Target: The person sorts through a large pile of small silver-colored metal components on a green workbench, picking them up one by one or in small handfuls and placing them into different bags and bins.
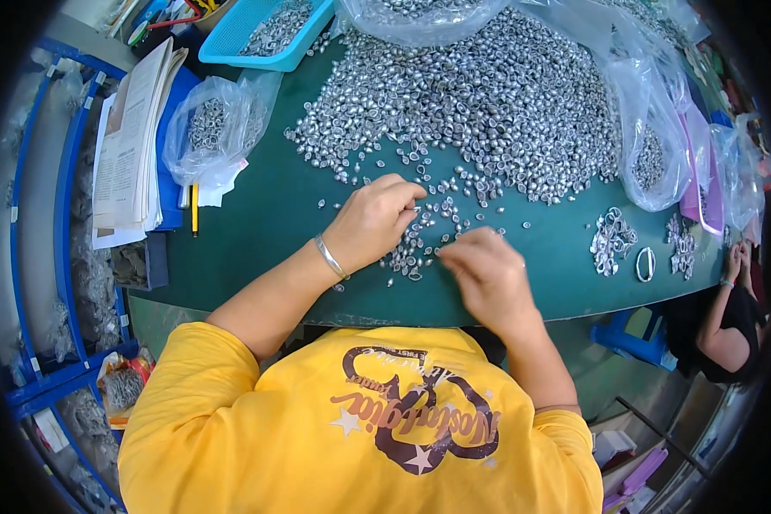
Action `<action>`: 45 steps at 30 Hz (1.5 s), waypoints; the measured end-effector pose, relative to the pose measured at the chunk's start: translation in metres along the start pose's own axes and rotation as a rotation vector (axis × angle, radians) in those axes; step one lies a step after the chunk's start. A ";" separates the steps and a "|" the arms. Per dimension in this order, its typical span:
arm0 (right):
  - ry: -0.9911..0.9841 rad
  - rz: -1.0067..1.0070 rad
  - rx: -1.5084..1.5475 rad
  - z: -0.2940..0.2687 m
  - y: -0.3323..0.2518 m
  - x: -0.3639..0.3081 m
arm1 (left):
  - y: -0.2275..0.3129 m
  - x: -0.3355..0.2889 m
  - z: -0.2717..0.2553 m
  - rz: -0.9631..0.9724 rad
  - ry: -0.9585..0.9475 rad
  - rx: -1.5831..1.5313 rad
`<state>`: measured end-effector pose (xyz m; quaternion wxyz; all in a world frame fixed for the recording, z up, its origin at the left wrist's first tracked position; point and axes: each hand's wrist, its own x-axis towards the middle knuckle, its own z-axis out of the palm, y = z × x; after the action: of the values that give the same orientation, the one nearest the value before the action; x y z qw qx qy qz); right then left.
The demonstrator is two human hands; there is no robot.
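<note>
Small silver-grey oval metal pieces, many hollow like little cups, form a large heap (480,103) on the green table (257,248). A smaller loose cluster (413,248) of the same pieces lies between my hands. My left hand (368,224), with a silver bangle at its wrist, is closed with fingertips pinched at the cluster's upper left. Over the cluster's right side, my right hand (490,278) is slightly blurred, its fingers drawn together with the tips low toward the pieces. Whatever either hand holds is too small or hidden to make out.
A blue basket (295,53) and clear bags (218,128) of metal parts stand at the far left, beside stacked papers (133,154). At right are small piles of parts (612,240), a ring-shaped piece (645,264) and a purple tray (702,171). Another person's arm (718,304) rests there.
</note>
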<state>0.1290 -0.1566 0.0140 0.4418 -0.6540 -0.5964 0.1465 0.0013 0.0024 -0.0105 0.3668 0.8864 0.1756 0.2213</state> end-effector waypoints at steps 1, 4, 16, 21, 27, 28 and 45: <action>-0.059 -0.009 0.014 0.007 -0.007 -0.003 | -0.001 -0.003 0.000 0.028 0.009 0.011; -0.226 -0.087 -0.193 0.023 -0.009 -0.009 | 0.009 -0.006 -0.009 -0.098 -0.007 -0.078; -0.082 0.492 0.568 -0.001 0.004 0.002 | 0.004 -0.032 -0.027 -0.430 0.005 -0.250; -0.011 0.509 0.706 -0.003 0.015 0.003 | 0.001 -0.033 -0.027 -0.167 0.027 0.013; 0.205 0.683 1.072 -0.010 0.023 0.014 | 0.012 -0.030 -0.042 -0.816 0.040 -0.915; 0.185 0.655 1.017 -0.009 0.021 0.019 | 0.006 -0.031 -0.045 -0.817 0.017 -1.259; 0.022 -0.237 -0.405 0.059 0.038 0.128 | 0.008 -0.040 -0.047 -0.901 0.275 -1.938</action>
<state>0.1430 -0.0125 -0.0054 0.3219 -0.6564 -0.6813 -0.0361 -0.0557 0.0053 0.0149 0.9376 0.0400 0.2756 0.2084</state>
